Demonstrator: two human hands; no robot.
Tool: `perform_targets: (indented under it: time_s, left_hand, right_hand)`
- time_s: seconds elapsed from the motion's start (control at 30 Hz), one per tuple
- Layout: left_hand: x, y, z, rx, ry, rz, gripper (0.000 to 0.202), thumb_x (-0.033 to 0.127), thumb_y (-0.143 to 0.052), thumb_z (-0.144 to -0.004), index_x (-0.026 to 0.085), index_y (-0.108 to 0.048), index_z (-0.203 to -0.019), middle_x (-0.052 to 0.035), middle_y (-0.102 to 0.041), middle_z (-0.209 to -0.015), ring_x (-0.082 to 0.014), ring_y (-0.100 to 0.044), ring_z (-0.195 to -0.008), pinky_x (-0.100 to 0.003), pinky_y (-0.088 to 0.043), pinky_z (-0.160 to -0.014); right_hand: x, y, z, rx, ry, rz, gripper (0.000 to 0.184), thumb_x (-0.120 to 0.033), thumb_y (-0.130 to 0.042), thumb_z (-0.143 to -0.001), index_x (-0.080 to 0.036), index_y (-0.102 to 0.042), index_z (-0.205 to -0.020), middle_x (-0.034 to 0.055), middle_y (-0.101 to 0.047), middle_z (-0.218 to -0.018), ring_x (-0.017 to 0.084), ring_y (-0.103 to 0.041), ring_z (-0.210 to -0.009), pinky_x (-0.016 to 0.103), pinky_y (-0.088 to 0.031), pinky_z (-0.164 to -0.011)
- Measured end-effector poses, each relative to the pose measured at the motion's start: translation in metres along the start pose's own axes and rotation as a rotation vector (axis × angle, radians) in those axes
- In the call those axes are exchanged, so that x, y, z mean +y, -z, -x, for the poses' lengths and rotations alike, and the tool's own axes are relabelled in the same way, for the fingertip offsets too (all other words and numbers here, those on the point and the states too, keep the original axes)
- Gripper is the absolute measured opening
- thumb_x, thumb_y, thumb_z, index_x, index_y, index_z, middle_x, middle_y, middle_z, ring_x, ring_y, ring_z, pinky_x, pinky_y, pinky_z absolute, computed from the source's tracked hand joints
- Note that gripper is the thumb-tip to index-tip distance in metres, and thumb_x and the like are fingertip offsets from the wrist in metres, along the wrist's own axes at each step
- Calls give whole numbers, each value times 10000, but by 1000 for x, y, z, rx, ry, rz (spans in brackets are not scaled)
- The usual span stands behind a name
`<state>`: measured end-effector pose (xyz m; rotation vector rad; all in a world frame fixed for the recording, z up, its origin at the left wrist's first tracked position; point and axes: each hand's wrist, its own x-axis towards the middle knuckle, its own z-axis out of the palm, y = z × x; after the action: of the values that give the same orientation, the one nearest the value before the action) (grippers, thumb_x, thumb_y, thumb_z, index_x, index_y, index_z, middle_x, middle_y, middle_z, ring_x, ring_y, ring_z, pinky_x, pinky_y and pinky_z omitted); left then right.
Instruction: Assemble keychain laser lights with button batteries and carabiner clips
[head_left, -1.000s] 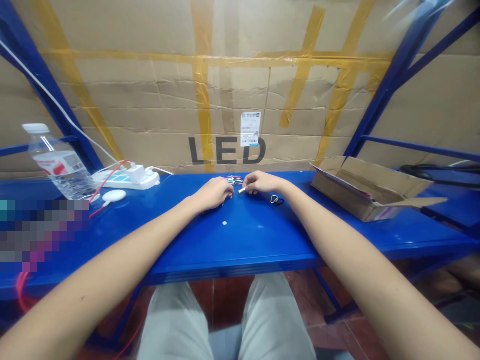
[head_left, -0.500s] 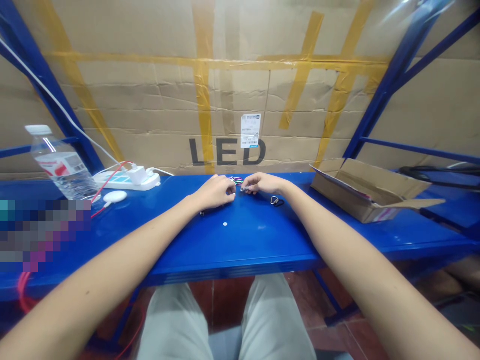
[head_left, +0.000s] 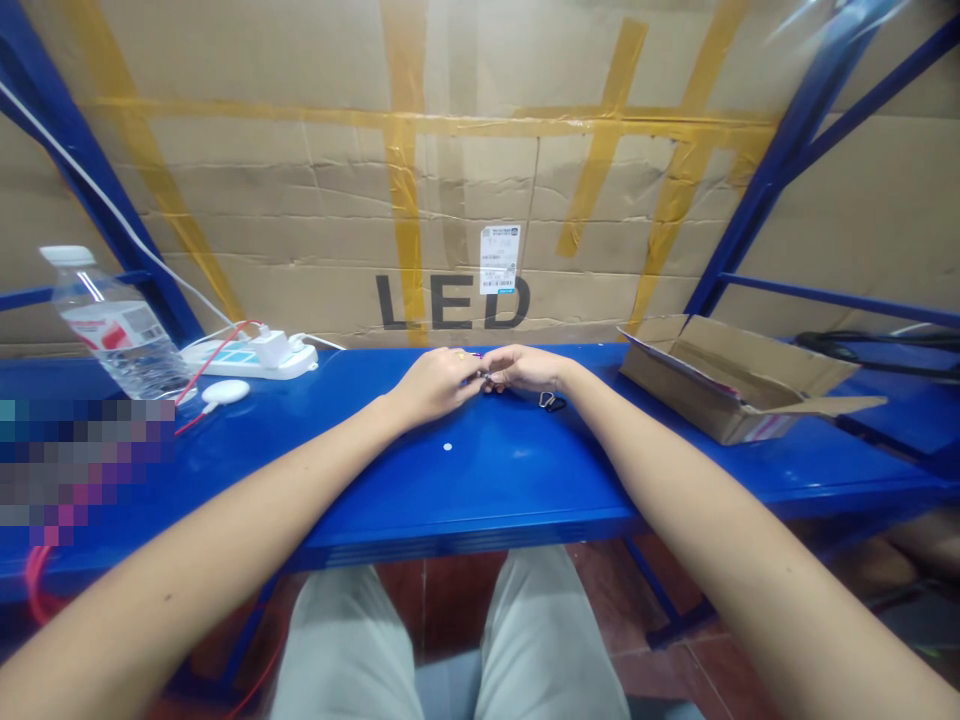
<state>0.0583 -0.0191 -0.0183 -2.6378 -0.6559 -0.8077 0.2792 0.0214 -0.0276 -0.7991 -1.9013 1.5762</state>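
Note:
My left hand (head_left: 441, 382) and my right hand (head_left: 526, 368) meet above the far part of the blue table (head_left: 525, 490). Between their fingertips is a small shiny metal piece (head_left: 487, 377), too small to name, pinched by my right hand. My left fingers are closed against it; whether they hold anything of their own is hidden. Just behind the hands a sliver of small purple metallic things (head_left: 478, 355) shows. Next to my right wrist lie carabiner-like clips (head_left: 551, 402), one silvery and one black. A small white disc (head_left: 448, 447) lies nearer the front edge.
On the right stands an open cardboard box (head_left: 731, 405). To the left are a water bottle (head_left: 120, 335), a power strip (head_left: 289, 368) with plugs and cables, and a white round device (head_left: 226, 391). A large cardboard sheet marked LED (head_left: 442, 180) backs the table between blue posts.
My left hand has moved right, and its fingertips now meet the metal piece in my right hand. The colourful pieces behind are now mostly covered.

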Motion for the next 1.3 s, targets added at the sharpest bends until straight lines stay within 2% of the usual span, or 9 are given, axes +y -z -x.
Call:
perform_targets:
  time_s: [0.2,0.7,0.97,1.13,1.3]
  left_hand:
    - [-1,-2,-1,3,-31,-13,206,265,-525,-959,157,-699,-983,-86,-743,-919,-220,-684,-829,-324,-477,-727]
    - [-4,2,1,24,-18,31,185,260,-551,-945,164,-692,-1017,-80,-750,-938,-216,-685,-863,-336,-484,-771]
    - [0,4,1,-8,-13,28,173,262,-549,-948,170,-693,-975,-75,-737,-921,-212,-679,-852,-329,-488,-763]
    - [-3,4,4,-45,-2,45,173,257,-553,-956,158,-672,-1035,-92,-734,-967,-224,-679,-886,-334,-505,-771]
    - [-6,4,6,-87,-19,190,208,204,-566,-949,193,-639,-1144,-76,-716,-1091,-212,-671,-998,-332,-518,-857]
  right_hand:
    - [4,3,-2,-40,50,-24,214,-65,-693,-686,-148,-688,-883,14,-666,-761,127,-597,-719,232,-433,-637]
    - [3,3,-1,-18,37,-15,193,-59,-701,-684,-151,-669,-851,17,-673,-772,135,-615,-736,245,-446,-645]
    - [2,4,-1,-30,41,35,188,-79,-716,-693,-151,-704,-866,15,-677,-758,128,-611,-724,241,-458,-649]
    - [-7,4,2,-33,-21,14,192,-134,-721,-732,-130,-737,-923,34,-679,-783,123,-594,-690,258,-483,-670]
    - [-15,-2,5,-31,5,-113,156,-193,-725,-764,-139,-707,-909,13,-618,-723,117,-551,-644,256,-480,-623]
